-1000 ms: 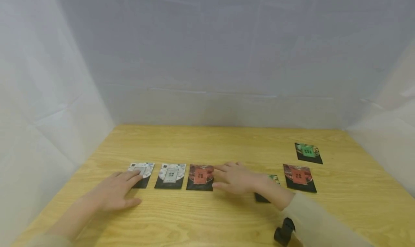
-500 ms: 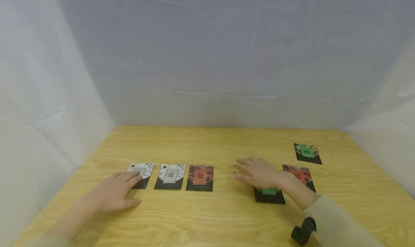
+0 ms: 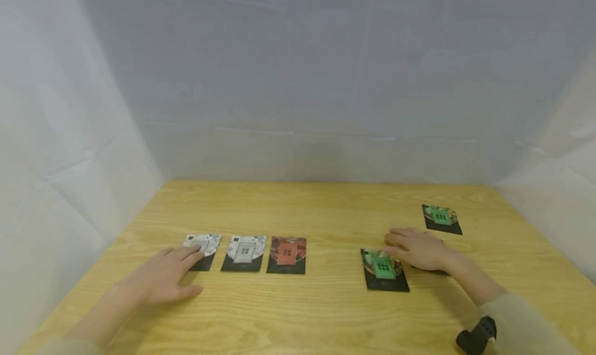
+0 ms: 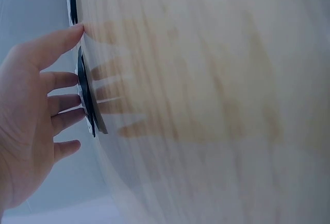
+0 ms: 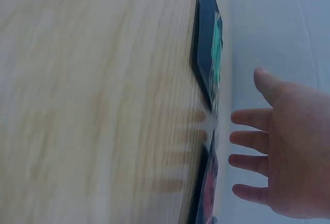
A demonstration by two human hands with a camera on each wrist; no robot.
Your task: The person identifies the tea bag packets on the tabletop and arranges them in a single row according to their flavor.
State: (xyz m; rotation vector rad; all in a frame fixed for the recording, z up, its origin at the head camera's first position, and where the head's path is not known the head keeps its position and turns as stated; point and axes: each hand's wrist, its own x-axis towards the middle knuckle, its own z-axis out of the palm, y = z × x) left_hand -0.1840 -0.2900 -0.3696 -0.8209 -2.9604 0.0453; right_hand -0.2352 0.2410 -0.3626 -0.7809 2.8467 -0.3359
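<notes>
Both gripping nothing, your left hand [image 3: 163,275] is resting spread fingers on the leftmost white packet [image 3: 212,243] while your right hand [image 3: 416,249], fingers relaxed, is hovering over the far-right red packet [image 5: 209,190], seemingly a reach, likely calling for pinching its edges.

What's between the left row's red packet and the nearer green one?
Only bare tabletop lies between the red packet and the nearer green packet, as the head view shows.
</notes>
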